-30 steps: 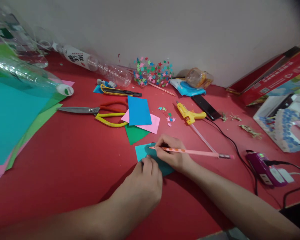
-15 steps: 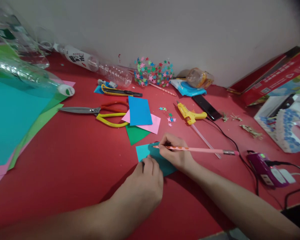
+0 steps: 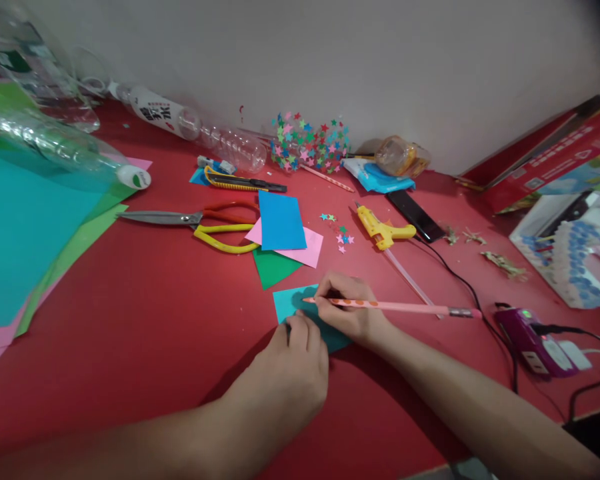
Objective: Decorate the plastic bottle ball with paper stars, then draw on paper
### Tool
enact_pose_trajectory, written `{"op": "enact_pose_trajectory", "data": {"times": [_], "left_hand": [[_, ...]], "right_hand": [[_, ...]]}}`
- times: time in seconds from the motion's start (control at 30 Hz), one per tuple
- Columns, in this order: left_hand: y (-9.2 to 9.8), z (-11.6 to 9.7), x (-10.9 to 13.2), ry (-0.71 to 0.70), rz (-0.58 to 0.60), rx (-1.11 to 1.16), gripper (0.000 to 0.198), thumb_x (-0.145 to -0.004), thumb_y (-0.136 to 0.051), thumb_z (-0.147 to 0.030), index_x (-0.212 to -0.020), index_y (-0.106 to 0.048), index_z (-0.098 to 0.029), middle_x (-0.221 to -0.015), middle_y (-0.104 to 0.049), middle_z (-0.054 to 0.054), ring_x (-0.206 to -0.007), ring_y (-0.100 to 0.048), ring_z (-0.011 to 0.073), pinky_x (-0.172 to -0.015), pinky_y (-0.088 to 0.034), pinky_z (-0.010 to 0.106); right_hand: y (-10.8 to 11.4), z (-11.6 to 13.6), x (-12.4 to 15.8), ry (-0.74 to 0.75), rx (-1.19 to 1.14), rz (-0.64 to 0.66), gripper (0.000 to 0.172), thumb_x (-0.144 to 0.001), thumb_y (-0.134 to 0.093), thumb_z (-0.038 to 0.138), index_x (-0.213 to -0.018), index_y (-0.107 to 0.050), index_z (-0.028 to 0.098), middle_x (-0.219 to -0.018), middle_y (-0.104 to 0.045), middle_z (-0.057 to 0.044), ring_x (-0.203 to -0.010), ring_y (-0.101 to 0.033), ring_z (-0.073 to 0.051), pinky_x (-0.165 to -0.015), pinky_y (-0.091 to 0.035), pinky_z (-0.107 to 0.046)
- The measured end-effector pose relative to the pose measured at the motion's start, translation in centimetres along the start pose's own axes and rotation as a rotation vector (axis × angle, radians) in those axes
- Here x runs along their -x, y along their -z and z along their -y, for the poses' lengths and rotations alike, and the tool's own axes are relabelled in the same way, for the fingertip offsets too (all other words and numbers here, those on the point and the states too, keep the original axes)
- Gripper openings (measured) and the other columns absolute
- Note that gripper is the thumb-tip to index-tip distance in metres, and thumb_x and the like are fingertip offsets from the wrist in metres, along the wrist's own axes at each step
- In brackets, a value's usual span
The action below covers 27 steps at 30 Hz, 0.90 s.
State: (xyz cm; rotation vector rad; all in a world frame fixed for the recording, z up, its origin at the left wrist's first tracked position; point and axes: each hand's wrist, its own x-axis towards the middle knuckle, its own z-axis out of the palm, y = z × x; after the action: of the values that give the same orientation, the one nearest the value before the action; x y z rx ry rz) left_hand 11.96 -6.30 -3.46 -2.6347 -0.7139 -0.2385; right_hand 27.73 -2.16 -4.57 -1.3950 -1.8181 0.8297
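A small teal paper [image 3: 290,303] lies on the red table, partly hidden under both hands. My right hand [image 3: 347,307] is closed round a pink pencil [image 3: 410,307] with orange spots; its tip is over the teal paper and its eraser end points right. My left hand [image 3: 300,363] rests on the paper's lower left edge with its fingers curled; something dark shows at the fingertips, too small to name. Just beyond are a blue paper [image 3: 283,221], a pink paper [image 3: 313,247] and a green paper [image 3: 275,267], overlapping beside the scissors' handles.
Scissors [image 3: 165,218] and a box cutter [image 3: 245,182] lie at the left. Beyond the hands are star pieces [image 3: 343,239], a yellow glue gun [image 3: 383,230] and a phone [image 3: 415,215]. A purple power strip [image 3: 535,343] sits right; bottles [image 3: 60,150] and large paper sheets are left.
My right hand and the pencil tip have shifted slightly left and down over the teal paper. My left hand stays on the paper's edge.
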Motion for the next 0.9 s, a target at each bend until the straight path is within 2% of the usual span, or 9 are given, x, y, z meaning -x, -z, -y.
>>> {"op": "enact_pose_trajectory", "data": {"times": [0.37,0.9], "left_hand": [[-0.18,-0.07,-0.03,-0.01,-0.003,-0.011,0.033,-0.074,-0.041,-0.004,-0.095,-0.067,0.001,-0.087,-0.07,0.024,-0.077,-0.068,0.0298,-0.063,-0.055,0.036],[0.01,-0.09,0.04,-0.009,0.03,-0.01,0.032,-0.076,-0.042,-0.005,-0.095,-0.067,0.0,-0.09,-0.07,0.024,-0.079,-0.068,0.0289,-0.064,-0.055,0.035]], "right_hand": [[0.17,0.22,0.09,0.027,0.013,0.065,0.013,-0.07,-0.053,0.013,-0.06,-0.047,0.019,-0.054,-0.051,0.005,-0.048,-0.043,-0.006,-0.045,-0.032,-0.017],[0.25,-0.13,0.0,-0.001,-0.039,0.074,0.012,-0.072,-0.053,0.012,-0.062,-0.049,0.019,-0.057,-0.051,0.005,-0.051,-0.043,-0.007,-0.047,-0.033,-0.019]]}}
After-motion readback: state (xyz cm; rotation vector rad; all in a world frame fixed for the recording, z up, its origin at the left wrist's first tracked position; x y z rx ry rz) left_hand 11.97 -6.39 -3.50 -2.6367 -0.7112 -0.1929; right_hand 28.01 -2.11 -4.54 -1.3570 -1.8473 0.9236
